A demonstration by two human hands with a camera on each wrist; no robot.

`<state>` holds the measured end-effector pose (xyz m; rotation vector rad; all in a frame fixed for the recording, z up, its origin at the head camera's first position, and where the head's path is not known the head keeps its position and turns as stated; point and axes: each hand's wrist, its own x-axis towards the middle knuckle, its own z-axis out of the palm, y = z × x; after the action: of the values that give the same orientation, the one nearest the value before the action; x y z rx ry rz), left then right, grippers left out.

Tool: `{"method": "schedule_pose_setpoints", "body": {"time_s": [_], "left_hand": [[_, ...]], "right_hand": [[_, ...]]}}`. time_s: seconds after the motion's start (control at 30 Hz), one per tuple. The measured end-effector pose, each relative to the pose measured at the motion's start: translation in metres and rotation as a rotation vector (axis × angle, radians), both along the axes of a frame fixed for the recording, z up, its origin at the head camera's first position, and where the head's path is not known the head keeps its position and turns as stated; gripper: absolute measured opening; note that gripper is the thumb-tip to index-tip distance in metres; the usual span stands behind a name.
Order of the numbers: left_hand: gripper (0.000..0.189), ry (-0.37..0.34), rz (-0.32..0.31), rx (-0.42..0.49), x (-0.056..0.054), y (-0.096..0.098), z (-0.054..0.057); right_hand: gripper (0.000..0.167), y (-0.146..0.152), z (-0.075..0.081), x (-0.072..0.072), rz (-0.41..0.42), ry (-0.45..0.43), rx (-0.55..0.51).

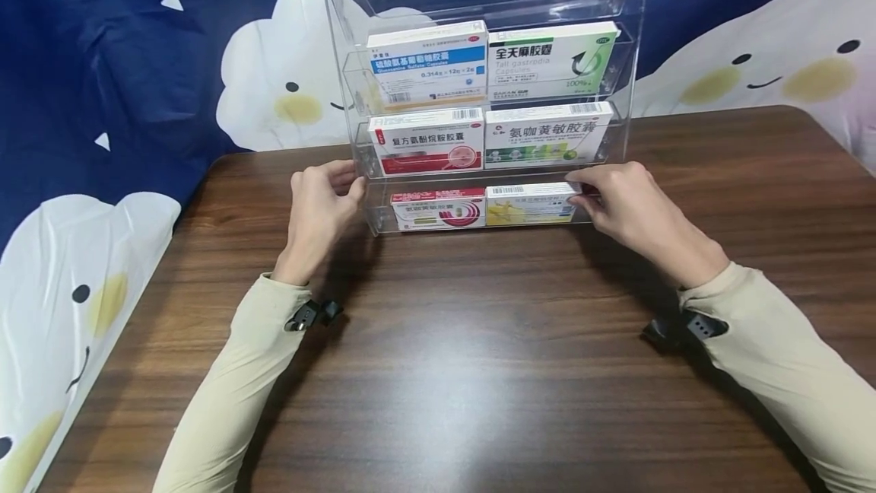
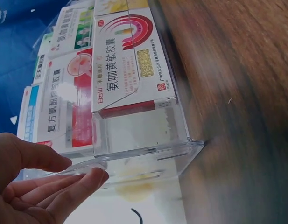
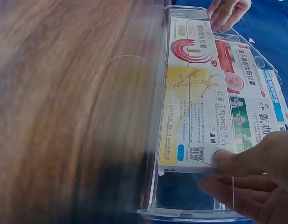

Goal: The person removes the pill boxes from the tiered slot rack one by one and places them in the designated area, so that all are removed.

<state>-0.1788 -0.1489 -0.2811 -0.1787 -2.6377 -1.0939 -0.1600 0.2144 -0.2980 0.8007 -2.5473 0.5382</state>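
A clear plastic display rack [image 1: 379, 221] stands on the table with medicine boxes on its tiers. My left hand [image 1: 320, 208] pinches the rack's left side panel, thumb on one face and fingers on the other [image 2: 55, 186]. At the right end of the bottom tier, my right hand [image 1: 633, 208] grips the yellow and white medicine box [image 1: 530, 205]. Its thumb lies on the box's front corner, with the fingers by the box's end [image 3: 242, 186]. A red and white medicine box [image 1: 438, 213] sits beside that box, to its left.
Above, the middle tier holds a red-banded box [image 1: 430, 144] and a green-and-white box [image 1: 547, 135]. Higher up are a blue-and-white box [image 1: 427, 71] and a green-edged box [image 1: 553, 63]. The brown wooden table [image 1: 438, 371] spreads in front; a blue cloud-patterned cloth [image 1: 137, 97] hangs behind.
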Motion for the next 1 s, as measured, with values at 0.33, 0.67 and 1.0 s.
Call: {"method": "schedule_pose_setpoints", "body": {"time_s": [0.33, 0.67, 1.0], "left_hand": [[0.027, 0.055, 0.012, 0.006, -0.001, 0.0, -0.003], [0.028, 0.059, 0.016, -0.004, -0.002, 0.001, -0.005], [0.027, 0.062, 0.001, -0.004, 0.0, 0.003, -0.004]], "right_hand": [[0.018, 0.0, 0.001, 0.0, -0.056, -0.073, -0.054], [0.021, 0.002, 0.005, 0.002, -0.067, -0.124, -0.119], [0.022, 0.005, 0.019, 0.009, -0.099, -0.094, -0.19]]}}
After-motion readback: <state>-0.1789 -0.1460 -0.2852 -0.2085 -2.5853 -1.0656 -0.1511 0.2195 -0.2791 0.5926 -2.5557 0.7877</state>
